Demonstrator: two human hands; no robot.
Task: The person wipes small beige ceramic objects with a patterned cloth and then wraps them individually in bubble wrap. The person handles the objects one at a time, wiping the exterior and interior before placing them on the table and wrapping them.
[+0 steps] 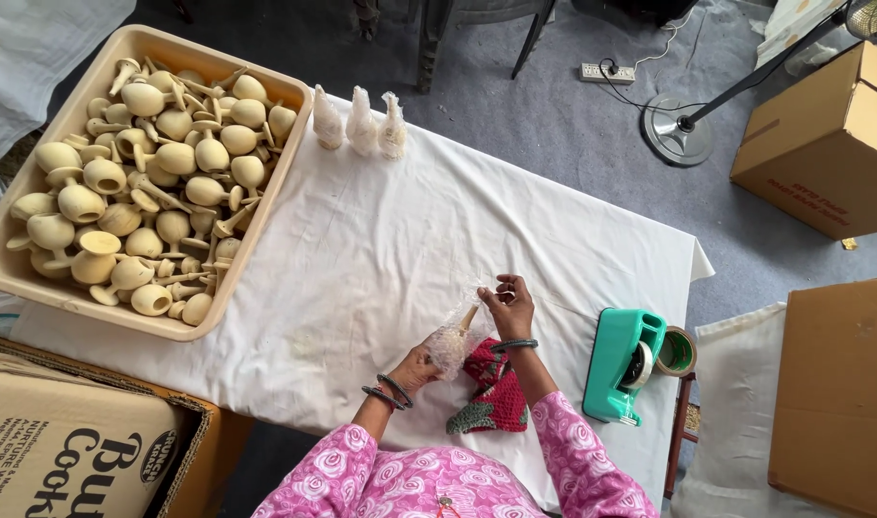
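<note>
A desk (381, 249) covered with a white cloth fills the middle of the room, standing on grey carpet. Cardboard boxes (827, 144) stand to its right on the floor, and another printed carton (64, 446) sits at its lower left corner. A large beige tray (290, 168) rests on the left end of the desk, piled with pale wooden goblet-shaped pieces (160, 182), bowls and stems lying at mixed angles. A teal tape dispenser (619, 364) lies near the right edge of the desk, with a roll of tape (676, 351) just beside it at the edge. A red and green knitted cloth (494, 391) lies on the desk at the near edge, between the person's forearms. Three wrapped pieces (362, 123) stand upright in a row at the far edge, just beside the tray. The left hand (417, 366) is clamped around the lower part of a bubble-wrapped wooden piece (453, 341), held above the desk directly in front of the person. The right hand (510, 302) is pinched together on the wrap at the upper end of the same piece, where a short length of bare wooden stem shows. Both wrists carry dark bangles, and the sleeves are pink with a floral print.
</note>
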